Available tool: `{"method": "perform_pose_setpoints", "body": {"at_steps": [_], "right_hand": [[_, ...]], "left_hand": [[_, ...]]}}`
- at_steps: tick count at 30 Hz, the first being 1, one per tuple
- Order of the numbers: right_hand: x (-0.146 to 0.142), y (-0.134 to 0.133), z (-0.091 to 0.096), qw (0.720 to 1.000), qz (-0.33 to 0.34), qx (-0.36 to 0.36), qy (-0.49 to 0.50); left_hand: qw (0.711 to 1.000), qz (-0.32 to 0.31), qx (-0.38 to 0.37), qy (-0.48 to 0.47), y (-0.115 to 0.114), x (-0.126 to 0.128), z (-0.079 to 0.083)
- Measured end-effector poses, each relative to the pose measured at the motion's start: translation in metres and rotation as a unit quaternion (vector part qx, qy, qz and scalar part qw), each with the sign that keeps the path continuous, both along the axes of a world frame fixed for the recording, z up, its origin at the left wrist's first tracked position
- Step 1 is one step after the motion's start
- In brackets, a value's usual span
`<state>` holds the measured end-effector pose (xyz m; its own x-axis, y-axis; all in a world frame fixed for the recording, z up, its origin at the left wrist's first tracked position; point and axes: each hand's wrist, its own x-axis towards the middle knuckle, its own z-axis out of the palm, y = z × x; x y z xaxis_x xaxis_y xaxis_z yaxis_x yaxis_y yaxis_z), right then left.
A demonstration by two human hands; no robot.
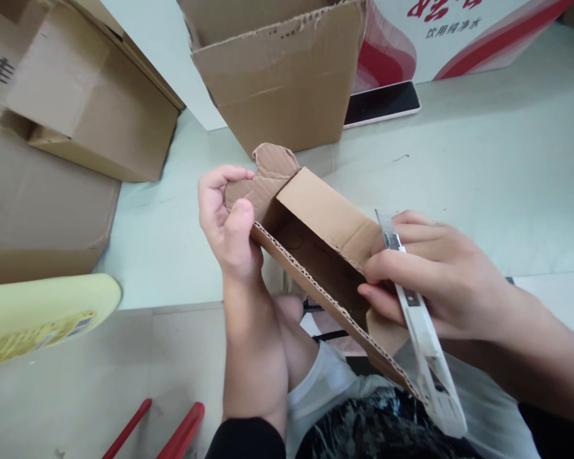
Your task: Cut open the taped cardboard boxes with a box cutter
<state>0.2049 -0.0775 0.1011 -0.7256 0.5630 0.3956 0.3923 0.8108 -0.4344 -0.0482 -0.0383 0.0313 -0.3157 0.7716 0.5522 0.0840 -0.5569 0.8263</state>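
Note:
A long, narrow cardboard box [325, 203] is held open side up in front of me, its corrugated cut edge showing. My left hand [227, 220] is closed on its far left end, thumb inside and fingers around a rounded end flap [275, 160]. My right hand [442, 277] carries a white utility knife [428, 344] with its blade out, pointing up and away. The same hand's thumb and fingers pinch the box's right side wall. The inside of the box is dark, and no contents can be made out.
An open carton [287, 83] stands at the back on the pale green tabletop [497, 172], beside a phone [382, 104] and a red-and-white water carton [463, 48]. More cardboard boxes [119, 115] and a yellow-green container [43, 306] are at left. Red bars [182, 430] show below.

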Motion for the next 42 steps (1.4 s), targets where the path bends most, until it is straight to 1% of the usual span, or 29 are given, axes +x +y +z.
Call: {"method": "perform_pose_setpoints", "body": {"at_steps": [4,10,18,32,37,39,42], "right_hand": [[-0.0004,0.0014,-0.0006,1.000,0.003,0.000,-0.001],[0.0004,0.0020,0.0007,1.000,0.002,-0.005,0.001],[0.0020,0.0010,0.0004,1.000,0.003,-0.009,0.001],[0.0030,0.0012,-0.0004,1.000,0.004,-0.024,0.005],[0.0039,0.0011,-0.0003,0.999,0.003,-0.041,0.019],[0.0036,0.0007,-0.0007,0.998,0.002,-0.048,0.028],[0.0024,0.0005,-0.0014,0.998,0.000,-0.054,0.037]], "left_hand": [[0.998,-0.042,0.031,-0.037,-0.0008,0.0019,0.0024],[0.998,-0.045,0.027,-0.044,-0.0020,0.0040,0.0047],[0.998,-0.040,0.030,-0.025,-0.0006,0.0020,0.0025],[0.996,-0.072,0.048,-0.023,0.0002,0.0018,0.0038],[0.997,-0.047,0.045,-0.035,0.0011,0.0052,0.0043],[0.997,-0.048,0.040,-0.048,0.0011,0.0061,0.0044],[0.997,-0.045,0.035,-0.043,0.0003,0.0066,0.0049]]}}
